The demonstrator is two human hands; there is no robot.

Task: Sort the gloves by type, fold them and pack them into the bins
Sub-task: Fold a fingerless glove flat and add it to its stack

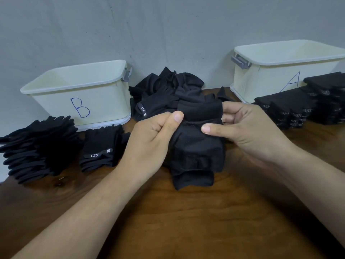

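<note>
Both hands are on one black glove (197, 146) above the middle of the wooden surface (186, 221): the left hand (149, 143) pinches its left edge with curled fingers, the right hand (248, 128) grips its right side. Behind it lies a loose glove heap (168, 94), between bin B (78, 90) far left and bin A (280, 71) far right.

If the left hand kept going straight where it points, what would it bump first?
The left hand pinches the black mesh glove; past that, it would probably meet the loose heap of black gloves behind it, though depth is unclear.
</note>
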